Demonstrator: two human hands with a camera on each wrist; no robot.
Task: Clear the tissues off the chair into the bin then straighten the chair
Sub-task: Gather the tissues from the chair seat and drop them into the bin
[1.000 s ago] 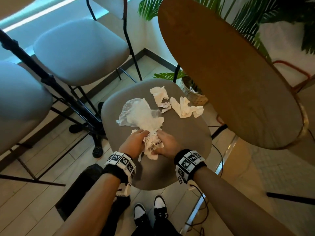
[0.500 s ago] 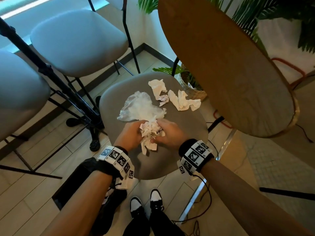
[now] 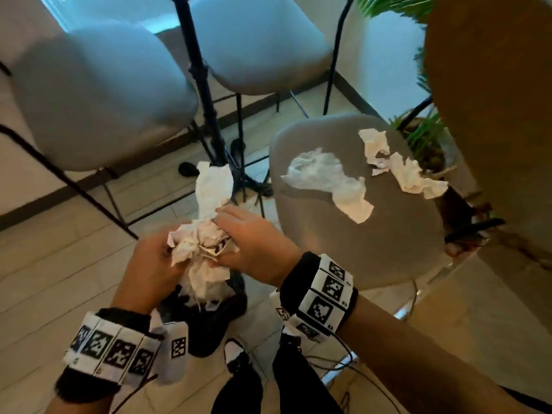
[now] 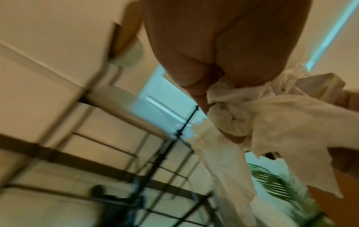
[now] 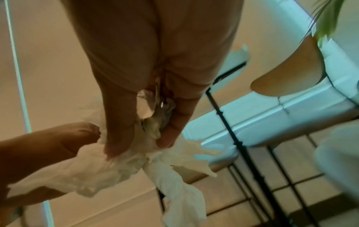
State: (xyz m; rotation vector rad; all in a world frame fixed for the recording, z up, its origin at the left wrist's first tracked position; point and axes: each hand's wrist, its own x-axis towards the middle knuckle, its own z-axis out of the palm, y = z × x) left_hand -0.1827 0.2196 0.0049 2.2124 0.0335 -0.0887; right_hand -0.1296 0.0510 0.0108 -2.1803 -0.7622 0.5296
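Both your left hand (image 3: 149,270) and right hand (image 3: 254,246) grip one tissue wad (image 3: 200,243) between them, directly above the bin (image 3: 209,321).

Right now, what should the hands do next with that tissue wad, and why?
Probably let go. Both the left hand and right hand hold the tissue wad over the black bin, off the chair, so dropping it should land inside. More tissues wait on the seat.
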